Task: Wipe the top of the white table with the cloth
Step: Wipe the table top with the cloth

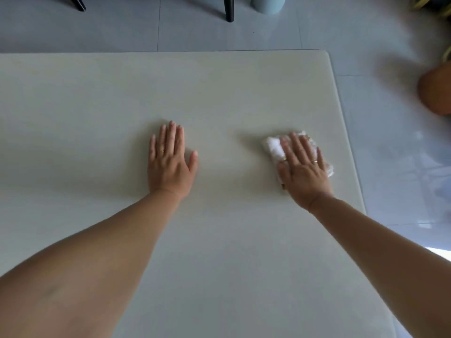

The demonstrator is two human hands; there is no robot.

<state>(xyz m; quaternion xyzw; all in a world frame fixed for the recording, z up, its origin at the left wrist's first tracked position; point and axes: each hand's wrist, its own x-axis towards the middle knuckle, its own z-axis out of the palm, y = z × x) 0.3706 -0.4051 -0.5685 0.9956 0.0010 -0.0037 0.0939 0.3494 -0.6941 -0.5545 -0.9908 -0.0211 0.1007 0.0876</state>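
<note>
The white table fills most of the view. My right hand lies flat on a small white cloth, pressing it to the tabletop close to the table's right edge. The cloth sticks out past my fingers on the far left side and at the right. My left hand rests palm down on the bare tabletop near the middle, fingers spread, holding nothing.
The table's far edge and rounded right corner border a pale tiled floor. Two dark chair legs stand beyond the far edge, beside a light blue container. An orange-brown object sits on the floor at right.
</note>
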